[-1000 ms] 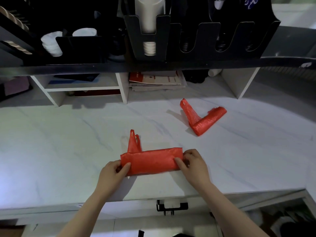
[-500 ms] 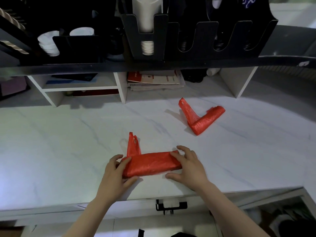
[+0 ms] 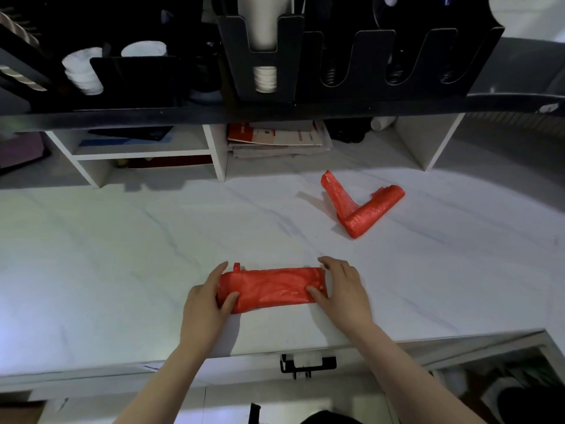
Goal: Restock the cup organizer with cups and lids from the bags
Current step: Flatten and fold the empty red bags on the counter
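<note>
In the last second the bag's upright handle at 10 o'clock got rolled under; both hands, left hand and right hand, now pinch the flattened red bag on the desk, so I judge emptying done, 1 of 2 bags left folding.

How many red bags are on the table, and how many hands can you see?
Red bags: 2, the folded bag under the hands and the rolled bag farther back.
Hands: 2, left hand and right hand.
Total: 4

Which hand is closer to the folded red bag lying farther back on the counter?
Right. The right hand is below and slightly left of the far red bag; the left hand is farther left.
</note>
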Tool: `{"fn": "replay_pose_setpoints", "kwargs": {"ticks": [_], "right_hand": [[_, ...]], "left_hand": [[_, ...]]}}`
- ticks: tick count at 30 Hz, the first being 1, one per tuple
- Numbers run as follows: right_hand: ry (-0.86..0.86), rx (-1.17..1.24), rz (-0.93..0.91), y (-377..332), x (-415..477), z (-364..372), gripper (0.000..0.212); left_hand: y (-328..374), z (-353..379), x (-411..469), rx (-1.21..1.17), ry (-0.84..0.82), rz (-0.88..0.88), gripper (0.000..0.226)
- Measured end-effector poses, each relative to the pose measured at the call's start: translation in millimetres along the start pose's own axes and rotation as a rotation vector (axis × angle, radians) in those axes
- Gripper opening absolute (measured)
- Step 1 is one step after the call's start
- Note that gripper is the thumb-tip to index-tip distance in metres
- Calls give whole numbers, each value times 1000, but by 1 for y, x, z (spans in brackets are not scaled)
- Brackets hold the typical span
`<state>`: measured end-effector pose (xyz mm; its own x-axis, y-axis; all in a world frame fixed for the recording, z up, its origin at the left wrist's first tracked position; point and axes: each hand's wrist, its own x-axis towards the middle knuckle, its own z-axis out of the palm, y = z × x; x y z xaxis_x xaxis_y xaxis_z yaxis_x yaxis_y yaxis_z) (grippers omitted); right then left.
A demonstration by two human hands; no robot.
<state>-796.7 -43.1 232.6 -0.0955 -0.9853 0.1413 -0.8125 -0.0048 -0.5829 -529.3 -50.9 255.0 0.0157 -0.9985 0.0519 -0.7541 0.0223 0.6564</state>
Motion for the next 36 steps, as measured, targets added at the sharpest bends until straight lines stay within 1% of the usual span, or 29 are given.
{"fn": "replay_pose_setpoints", "kwargs": {"ticks": [1, 3, 5, 6, 7, 9, 11, 13, 15, 16, 18, 20, 22, 24, 26, 28, 29, 31, 32, 34, 35, 36], "right_hand": [[-4, -22, -20, 0, 0, 0, 48], [-7, -75, -43, -1, -1, 0, 38], [-2, -102, -42, -1, -2, 0, 32], [-3, -104, -37, -2, -2, 0, 31], [-4, -103, -33, -2, -2, 0, 31], [-25, -92, -15, -3, -1, -1, 33], [-63, -58, -3, -3, 2, -5, 37], [-91, 33, 26, -3, 8, -11, 42], [-67, 137, 68, -4, 18, -19, 46], [-28, 136, 61, -3, 25, -23, 47], [58, 58, 30, 2, 41, -33, 46], [94, -20, 31, 7, 63, -44, 52], [44, -130, 54, 13, 86, -52, 63], [-64, -260, 44, 22, 100, -55, 69], [-177, -333, 31, 32, 101, -53, 68], [-207, -346, -4, 42, 95, -51, 63], [-186, -302, -22, 45, 92, -51, 56], [-90, -148, -32, 50, 85, -57, 29], [-37, -89, -11, 53, 81, -63, 18], [49, -38, 63, 64, 72, -74, 5], [84, -20, 90, 70, 67, -79, 15], [106, -5, 112, 77, 62, -83, 31]], "left_hand": [[2, 3, -1, 80, 37, 48, 48], [11, 6, -2, 204, 83, 203, 43], [15, 11, -1, 327, 28, 414, 49], [15, 14, -1, 365, -47, 472, 51], [14, 18, -3, 376, -128, 470, 53], [8, 24, -4, 366, -215, 396, 62], [3, 28, -4, 384, -222, 350, 69], [3, 30, 0, 393, -237, 316, 72], [6, 30, 5, 408, -256, 285, 77], [7, 30, 6, 414, -251, 279, 82], [8, 29, 6, 420, -243, 271, 87], [9, 26, 7, 402, -248, 253, 88], [12, 23, 8, 372, -232, 227, 82], [15, 23, 10, 366, -215, 205, 66], [17, 23, 10, 367, -213, 197, 61], [18, 24, 9, 364, -213, 186, 61], [19, 24, 9, 368, -211, 183, 60], [21, 25, 9, 386, -212, 180, 61], [22, 26, 9, 400, -211, 174, 64], [25, 29, 10, 425, -195, 157, 71], [27, 31, 10, 427, -184, 144, 75], [29, 33, 11, 423, -174, 130, 79]]}}
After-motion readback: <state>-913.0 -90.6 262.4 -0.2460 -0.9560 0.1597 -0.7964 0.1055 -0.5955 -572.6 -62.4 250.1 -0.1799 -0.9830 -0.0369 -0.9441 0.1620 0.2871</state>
